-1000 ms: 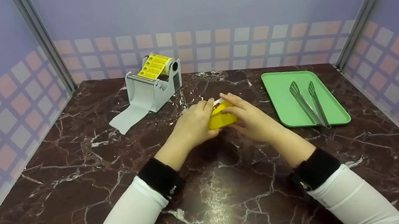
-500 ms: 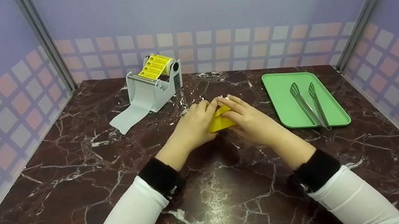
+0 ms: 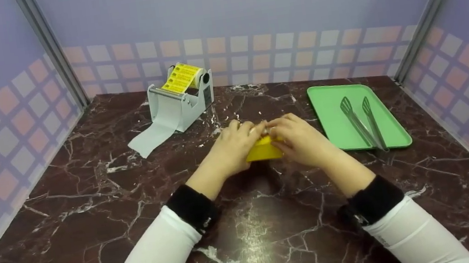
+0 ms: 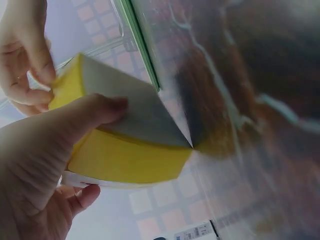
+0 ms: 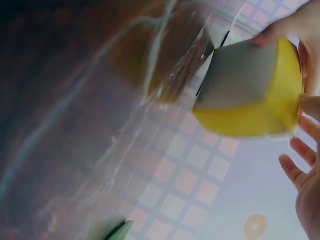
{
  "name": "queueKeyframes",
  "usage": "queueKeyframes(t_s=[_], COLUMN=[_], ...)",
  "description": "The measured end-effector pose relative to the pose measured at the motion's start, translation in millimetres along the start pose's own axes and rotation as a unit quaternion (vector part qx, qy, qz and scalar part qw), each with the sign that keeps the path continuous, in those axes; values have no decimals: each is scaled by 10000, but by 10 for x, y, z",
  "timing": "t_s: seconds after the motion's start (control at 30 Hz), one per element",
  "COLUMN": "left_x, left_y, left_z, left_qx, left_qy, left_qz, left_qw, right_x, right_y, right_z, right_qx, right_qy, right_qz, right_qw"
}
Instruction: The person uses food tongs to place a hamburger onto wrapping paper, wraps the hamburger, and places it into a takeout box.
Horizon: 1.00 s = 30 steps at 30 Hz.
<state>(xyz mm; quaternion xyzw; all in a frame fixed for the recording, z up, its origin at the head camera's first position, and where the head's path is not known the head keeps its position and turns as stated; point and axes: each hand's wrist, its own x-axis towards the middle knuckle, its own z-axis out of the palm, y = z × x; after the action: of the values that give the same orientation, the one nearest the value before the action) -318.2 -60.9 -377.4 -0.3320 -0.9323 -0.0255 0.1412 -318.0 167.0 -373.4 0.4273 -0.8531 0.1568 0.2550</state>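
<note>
Above the middle of the table, both hands hold a small yellow cardboard box with slanted sides. My left hand grips its left end, the thumb pressed against the plain grey underside and the fingers round the opposite side. At the right end, my right hand pinches the box's upper edge, thumb on the yellow side and bent fingers over the top. Seen in the left wrist view, the box is tilted with its base turned to the camera. Hands cover most of its top.
A white label dispenser with a roll of yellow labels stands back left, its backing strip trailing onto the marbled table. Metal tongs lie on a green tray at right. Patterned walls enclose the back and sides.
The box has come slightly nearer and its yellow front shows more. My right fingers have moved down and bent over its top. The left hand keeps its grip.
</note>
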Motion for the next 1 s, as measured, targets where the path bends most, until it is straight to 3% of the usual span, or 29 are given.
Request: queueKeyframes(t_s=[0.13, 0.3, 0.5, 0.73, 1.0], left_x=[0, -8, 15, 14, 7], left_y=[9, -9, -38, -55, -73], left_z=[23, 48, 55, 44, 35], left_qx=[229, -21, -172, -225, -227], left_qy=[-254, -374, -387, -282, 1], left_qz=[213, 170, 88, 122, -66], left_qw=[9992, 9992, 9991, 9993, 9997], right_x=[11, 66, 112, 106, 74], right_y=[4, -34, -62, -29, -46], right_z=[22, 60, 83, 109, 123], right_qx=[1135, 1287, 907, 1270, 1162], right_qy=[-221, -830, -806, -481, -23], right_qz=[1155, 1749, 1791, 1844, 1174], right_qw=[9866, 9726, 9763, 9734, 9863])
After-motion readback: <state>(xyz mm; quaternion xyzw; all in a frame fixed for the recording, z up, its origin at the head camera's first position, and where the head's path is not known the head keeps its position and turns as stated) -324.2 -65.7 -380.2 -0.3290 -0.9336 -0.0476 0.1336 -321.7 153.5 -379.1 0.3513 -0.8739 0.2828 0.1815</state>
